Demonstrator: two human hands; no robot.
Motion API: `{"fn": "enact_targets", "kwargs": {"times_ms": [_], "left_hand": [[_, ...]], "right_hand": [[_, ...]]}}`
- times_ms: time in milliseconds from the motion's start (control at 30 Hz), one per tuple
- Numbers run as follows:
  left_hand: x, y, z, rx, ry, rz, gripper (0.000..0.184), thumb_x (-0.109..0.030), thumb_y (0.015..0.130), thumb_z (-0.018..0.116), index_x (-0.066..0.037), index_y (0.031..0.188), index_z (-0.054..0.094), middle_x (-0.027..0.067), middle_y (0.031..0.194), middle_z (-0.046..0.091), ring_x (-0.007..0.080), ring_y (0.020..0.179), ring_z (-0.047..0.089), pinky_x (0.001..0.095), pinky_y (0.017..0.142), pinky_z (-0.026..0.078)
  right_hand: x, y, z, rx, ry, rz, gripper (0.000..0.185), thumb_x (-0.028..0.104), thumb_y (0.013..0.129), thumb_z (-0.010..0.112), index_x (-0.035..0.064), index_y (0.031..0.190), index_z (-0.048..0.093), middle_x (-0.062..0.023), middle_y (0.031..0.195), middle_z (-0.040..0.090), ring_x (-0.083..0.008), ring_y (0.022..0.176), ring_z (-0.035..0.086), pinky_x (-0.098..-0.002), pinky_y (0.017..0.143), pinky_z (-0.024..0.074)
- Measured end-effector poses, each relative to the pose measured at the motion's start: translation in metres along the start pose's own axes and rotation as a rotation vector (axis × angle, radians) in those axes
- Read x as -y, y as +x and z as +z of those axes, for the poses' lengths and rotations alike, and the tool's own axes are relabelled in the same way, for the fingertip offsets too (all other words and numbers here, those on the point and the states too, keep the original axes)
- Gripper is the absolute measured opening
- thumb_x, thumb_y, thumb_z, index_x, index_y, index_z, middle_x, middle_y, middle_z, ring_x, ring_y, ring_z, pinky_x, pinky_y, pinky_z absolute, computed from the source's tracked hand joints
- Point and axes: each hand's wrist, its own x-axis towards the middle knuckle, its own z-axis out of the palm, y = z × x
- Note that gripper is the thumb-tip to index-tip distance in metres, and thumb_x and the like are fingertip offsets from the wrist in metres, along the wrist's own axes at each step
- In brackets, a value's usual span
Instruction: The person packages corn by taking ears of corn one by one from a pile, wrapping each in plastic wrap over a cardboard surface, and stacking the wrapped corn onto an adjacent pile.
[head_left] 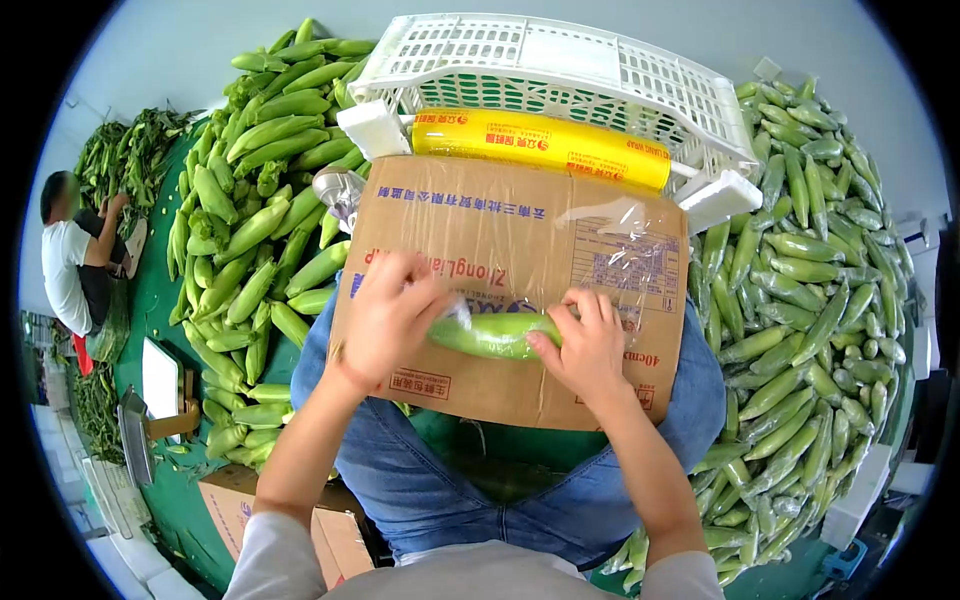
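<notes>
An ear of corn in its green husk point(490, 336) lies crosswise on the cardboard box point(480, 210) on my lap, with shiny clear film around it. My right hand point(582, 345) grips the corn's right end, thumb in front and fingers over the top. At the other end, my left hand point(395, 312) is raised slightly with its fingers pinched together. A gathered bit of clear plastic film point(460, 312) runs from those fingers to the corn's left tip. Beyond the box, a yellow roll of cling film point(540, 143) sits on a rod between white foam blocks.
Unwrapped corn point(255, 215) is heaped at left; film-wrapped corn point(800, 330) is piled at right. A white plastic crate point(560, 60) stands behind the roll. Far left, a seated person point(75, 255) is near leafy green stalks. A scale point(160, 400) stands on the green floor.
</notes>
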Motion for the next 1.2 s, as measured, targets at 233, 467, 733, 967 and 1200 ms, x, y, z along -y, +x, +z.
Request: {"fn": "enact_targets", "kwargs": {"times_ms": [233, 467, 733, 967, 1200], "left_hand": [[-0.058, -0.008, 0.042, 0.646, 0.106, -0.240, 0.029, -0.024, 0.086, 0.061, -0.004, 0.107, 0.058, 0.0203, 0.089, 0.065, 0.0343, 0.081, 0.067, 0.0470, 0.067, 0.054], [-0.063, -0.042, 0.040, 0.464, 0.146, -0.215, 0.079, -0.045, 0.088, 0.058, 0.002, 0.146, 0.032, 0.0275, 0.149, 0.032, 0.0435, 0.139, 0.029, 0.0532, 0.113, 0.024], [0.049, 0.092, 0.112, 0.765, 0.247, 0.042, 0.076, -0.024, 0.084, 0.066, 0.009, 0.142, 0.030, 0.0270, 0.148, 0.032, 0.0385, 0.140, 0.030, 0.0394, 0.115, 0.030], [0.038, 0.090, 0.101, 0.777, 0.159, -0.014, 0.073, -0.025, 0.081, 0.069, 0.008, 0.138, 0.039, 0.0230, 0.147, 0.037, 0.0342, 0.134, 0.040, 0.0377, 0.109, 0.037], [-0.048, -0.020, 0.024, 0.146, -0.501, -0.037, 0.046, -0.019, 0.083, 0.067, -0.004, 0.126, 0.060, 0.0186, 0.137, 0.052, 0.0401, 0.132, 0.043, 0.0492, 0.110, 0.034]], "right_hand": [[0.011, 0.006, -0.020, 0.463, -0.022, 0.264, 0.043, 0.046, 0.090, 0.058, 0.0050, 0.080, 0.065, -0.0140, 0.077, 0.063, -0.0352, 0.068, 0.064, -0.0449, 0.060, 0.0519], [0.025, -0.025, -0.023, 0.059, 0.190, -0.030, 0.041, 0.039, 0.087, 0.064, 0.0066, 0.111, 0.063, -0.0140, 0.111, 0.063, -0.0329, 0.102, 0.061, -0.0454, 0.086, 0.0490], [-0.022, 0.069, 0.014, 0.318, -0.175, -0.316, 0.060, 0.045, 0.064, 0.078, 0.0111, 0.109, 0.058, -0.0061, 0.097, 0.062, -0.0247, 0.091, 0.063, -0.0408, 0.076, 0.0514], [0.050, -0.008, -0.042, 0.919, 0.102, -0.261, 0.055, 0.052, 0.069, 0.071, 0.0116, 0.104, 0.059, -0.0101, 0.086, 0.067, -0.0308, 0.074, 0.068, -0.0439, 0.059, 0.0537], [0.072, -0.100, -0.063, 0.542, 1.525, 1.318, 0.052, 0.041, 0.093, 0.057, 0.0027, 0.128, 0.049, -0.0178, 0.107, 0.060, -0.0291, 0.080, 0.065, -0.0401, 0.068, 0.0558]]}}
